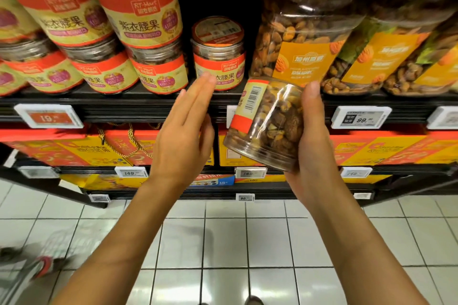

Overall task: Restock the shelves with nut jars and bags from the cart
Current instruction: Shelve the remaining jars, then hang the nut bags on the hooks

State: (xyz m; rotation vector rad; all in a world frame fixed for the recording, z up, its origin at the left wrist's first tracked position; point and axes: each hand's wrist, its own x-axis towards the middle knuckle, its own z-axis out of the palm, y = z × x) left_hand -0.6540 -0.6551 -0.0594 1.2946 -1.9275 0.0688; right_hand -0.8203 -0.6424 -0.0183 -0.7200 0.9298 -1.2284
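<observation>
My right hand (pixel 312 131) grips a clear nut jar (pixel 266 124) with a red and cream label, tilted so its base points down toward me, just below the shelf edge (pixel 148 104). My left hand (pixel 184 129) is open with flat fingers beside the jar, its fingertips reaching the shelf edge in front of a single small cashew jar (pixel 219 57). That jar stands alone in a dark gap on the shelf. Stacked cashew jars (pixel 138 20) of the same label fill the shelf to the left.
Large almond jars (pixel 304 32) with gold lids stand right of the gap. Price tags (pixel 48 115) line the shelf edges. Orange gift boxes (pixel 111 148) fill the lower shelf. The cart (pixel 27 267) shows blurred at bottom left on a white tiled floor (pixel 223 242).
</observation>
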